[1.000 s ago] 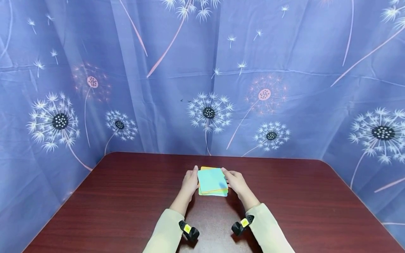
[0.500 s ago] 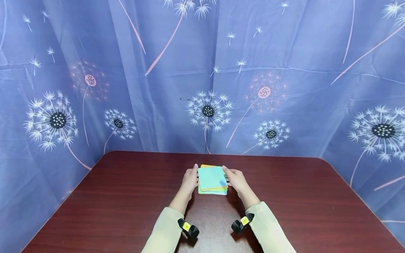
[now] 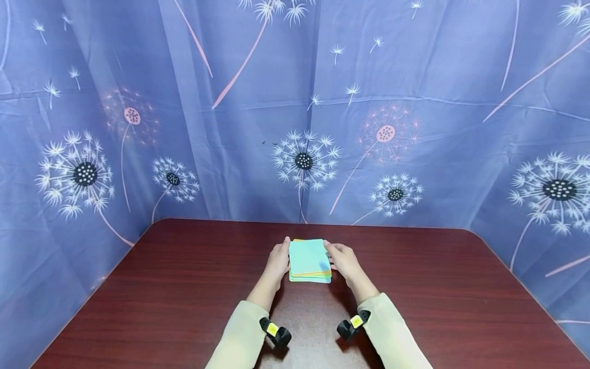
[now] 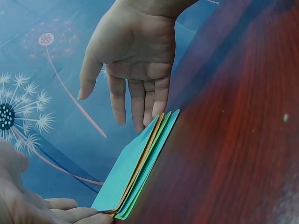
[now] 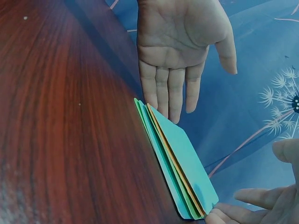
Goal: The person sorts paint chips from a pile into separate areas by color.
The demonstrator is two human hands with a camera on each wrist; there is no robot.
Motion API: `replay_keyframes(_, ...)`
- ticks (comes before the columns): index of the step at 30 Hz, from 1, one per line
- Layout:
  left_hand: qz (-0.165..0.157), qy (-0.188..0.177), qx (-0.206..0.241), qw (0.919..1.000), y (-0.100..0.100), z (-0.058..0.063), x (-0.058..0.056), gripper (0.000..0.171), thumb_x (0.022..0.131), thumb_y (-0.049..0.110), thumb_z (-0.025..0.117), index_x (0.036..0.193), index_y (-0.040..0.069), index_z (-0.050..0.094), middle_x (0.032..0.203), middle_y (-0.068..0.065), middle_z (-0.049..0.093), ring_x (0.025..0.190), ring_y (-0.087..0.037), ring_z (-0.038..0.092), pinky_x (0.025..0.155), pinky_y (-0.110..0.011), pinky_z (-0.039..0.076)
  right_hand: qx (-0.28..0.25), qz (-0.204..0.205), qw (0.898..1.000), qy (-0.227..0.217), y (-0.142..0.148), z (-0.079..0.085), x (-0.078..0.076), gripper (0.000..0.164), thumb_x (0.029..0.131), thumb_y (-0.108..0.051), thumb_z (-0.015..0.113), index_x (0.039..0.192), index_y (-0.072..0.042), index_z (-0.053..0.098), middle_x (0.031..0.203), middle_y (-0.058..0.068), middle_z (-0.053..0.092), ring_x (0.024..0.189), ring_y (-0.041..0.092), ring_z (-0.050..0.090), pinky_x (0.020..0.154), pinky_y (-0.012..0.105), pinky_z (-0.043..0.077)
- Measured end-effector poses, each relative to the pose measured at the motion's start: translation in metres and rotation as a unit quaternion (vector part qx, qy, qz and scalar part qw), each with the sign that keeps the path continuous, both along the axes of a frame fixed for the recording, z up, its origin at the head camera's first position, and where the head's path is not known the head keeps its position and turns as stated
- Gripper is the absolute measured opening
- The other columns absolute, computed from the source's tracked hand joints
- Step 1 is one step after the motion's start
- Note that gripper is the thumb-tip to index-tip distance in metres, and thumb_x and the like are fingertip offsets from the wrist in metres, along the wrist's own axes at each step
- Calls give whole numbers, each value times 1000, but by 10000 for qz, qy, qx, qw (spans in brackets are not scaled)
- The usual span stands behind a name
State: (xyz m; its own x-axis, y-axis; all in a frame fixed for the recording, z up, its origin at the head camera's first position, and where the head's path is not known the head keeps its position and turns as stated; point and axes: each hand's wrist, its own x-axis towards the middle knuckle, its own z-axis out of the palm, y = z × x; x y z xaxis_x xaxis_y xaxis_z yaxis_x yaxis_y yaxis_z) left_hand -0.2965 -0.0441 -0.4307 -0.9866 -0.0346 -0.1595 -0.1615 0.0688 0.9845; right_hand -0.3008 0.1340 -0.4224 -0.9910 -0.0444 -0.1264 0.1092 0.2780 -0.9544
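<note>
Person's L hand [image 3: 278, 259] & R hand [image 3: 343, 262] on opp. sides of stack of square colored cards [image 3: 310, 258], approx. ctr of dark red wood-grain table [image 3: 184, 287], nr far edge. Both hands: fingers straight, thumbs spread, no pinch; fingertips touch stack edges. Top card lt. blue; orange, green, blue edges below, slightly uneven. Pale sleeves [image 3: 239, 335], blk wrist cams [image 3: 279, 336] w/ yellow squares. Blue dandelion-print curtain [image 3: 244, 169] behind.

Stack of round-cornered square cards [image 3: 310, 257], turquoise uppermost, orange and green edges staggered beneath, flat on tabletop [image 3: 184, 287]
</note>
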Motion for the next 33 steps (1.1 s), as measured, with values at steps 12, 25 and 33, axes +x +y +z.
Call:
replay_keyframes(12, -51, 6, -227, 9997, -1, 5, 0, 71, 101, 52, 29, 141, -6, 34, 138, -28, 44, 130, -42, 39, 107, -54, 34, -117, -194, 9997, -72, 2, 1, 1, 60, 100, -39, 45, 135, 10, 43, 127, 32, 53, 112, 39, 56, 93, 45, 50)
replay_keyframes(25, -17, 367, -344, 9987, -5, 0, 5, 35, 101, 13, 42, 129, -7, 43, 127, -25, 49, 114, -37, 51, 91, -48, 46, -135, -413, 9991, -36, -1, -1, 0, 49, 98, -24, 50, 127, 16, 49, 120, 34, 57, 108, 39, 60, 87, 41, 54)
replay_keyframes(33, -37, 430, -192, 9989, -9, 0, 5, 36, 98, 7, 48, 129, -10, 43, 122, -29, 53, 114, -41, 52, 90, -49, 50, -371, -469, 9982, 48, 0, -2, 0, 42, 97, -19, 50, 124, 14, 52, 119, 32, 58, 104, 35, 61, 83, 39, 55)
